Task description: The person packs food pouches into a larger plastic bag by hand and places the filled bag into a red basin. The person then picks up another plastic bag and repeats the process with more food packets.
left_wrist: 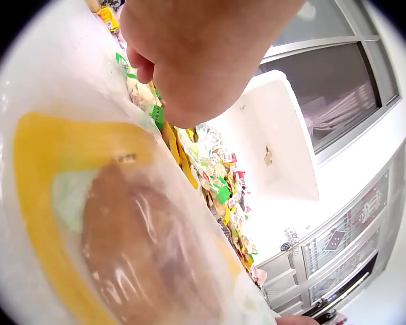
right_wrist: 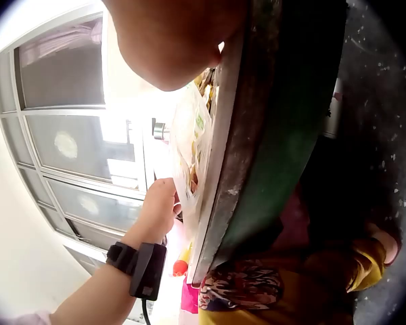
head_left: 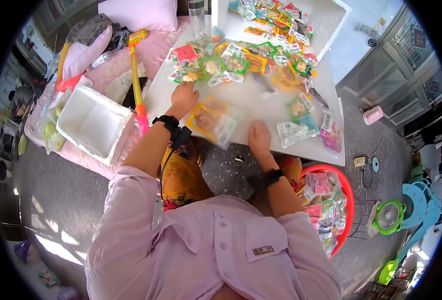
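My left hand (head_left: 185,96) is over the white table (head_left: 241,107), fingers loosely bent and pointing at the near edge of a heap of snack packets (head_left: 213,70). Just below its wrist lies a yellow-bordered clear packet (head_left: 208,122) with brown food inside, jutting past the table's front edge. That packet (left_wrist: 145,244) fills the lower part of the left wrist view. Blurred, my right hand (head_left: 259,137) is at the table's front edge, right of the packet. Its fingers are mostly hidden in the right wrist view, and I cannot tell whether it holds anything.
A foam box (head_left: 326,42) with more packets stands at the back. Several loose packets (head_left: 296,132) lie on the table's right. A red basin (head_left: 351,200) of packets sits on the floor at right. Left, an empty foam box (head_left: 93,125) and a yellow-handled tool (head_left: 135,75) lie on the bed.
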`<state>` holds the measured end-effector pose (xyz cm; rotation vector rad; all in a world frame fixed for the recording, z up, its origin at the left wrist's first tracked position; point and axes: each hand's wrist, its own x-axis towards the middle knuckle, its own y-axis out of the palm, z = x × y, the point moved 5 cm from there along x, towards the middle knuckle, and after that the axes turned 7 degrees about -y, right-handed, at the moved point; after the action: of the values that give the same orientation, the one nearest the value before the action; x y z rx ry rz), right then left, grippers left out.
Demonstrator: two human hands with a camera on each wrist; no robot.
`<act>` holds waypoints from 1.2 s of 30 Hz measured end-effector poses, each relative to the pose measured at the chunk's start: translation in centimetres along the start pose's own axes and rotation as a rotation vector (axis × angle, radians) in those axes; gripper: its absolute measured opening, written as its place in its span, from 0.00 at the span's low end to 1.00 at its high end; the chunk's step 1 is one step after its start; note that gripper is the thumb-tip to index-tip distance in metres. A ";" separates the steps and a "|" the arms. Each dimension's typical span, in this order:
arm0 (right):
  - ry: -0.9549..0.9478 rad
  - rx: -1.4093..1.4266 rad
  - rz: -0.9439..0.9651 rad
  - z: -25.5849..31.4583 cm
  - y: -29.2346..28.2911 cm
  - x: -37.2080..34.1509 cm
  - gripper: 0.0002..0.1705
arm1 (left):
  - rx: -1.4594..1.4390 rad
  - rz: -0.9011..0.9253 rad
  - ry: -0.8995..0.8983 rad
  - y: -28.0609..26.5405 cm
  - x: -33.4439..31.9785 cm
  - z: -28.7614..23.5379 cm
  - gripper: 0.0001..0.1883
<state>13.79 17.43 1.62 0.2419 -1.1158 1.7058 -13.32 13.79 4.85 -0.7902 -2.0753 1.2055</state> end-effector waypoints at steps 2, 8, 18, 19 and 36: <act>0.001 -0.008 0.004 0.0 0.0 0.1 0.05 | -0.021 -0.013 -0.010 0.4 2.4 0.5 0.15; -0.043 -0.057 0.007 -0.1 0.2 0.1 0.04 | 0.292 -0.027 0.018 0.7 5.1 -1.2 0.15; -0.071 -0.093 0.008 0.3 0.1 0.2 0.03 | 0.262 -0.148 0.336 2.7 6.7 -2.0 0.08; -0.071 -0.103 0.015 0.1 0.2 0.2 0.02 | 0.250 -0.140 0.342 2.1 6.7 -2.1 0.08; -0.002 0.083 -0.084 -1.1 -0.2 -0.4 0.05 | -1.591 0.619 -0.237 -6.0 -2.5 -3.8 0.00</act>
<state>14.51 18.03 0.91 0.3386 -1.0232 1.6792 -10.07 11.52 11.20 -2.0978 -2.8559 -0.5095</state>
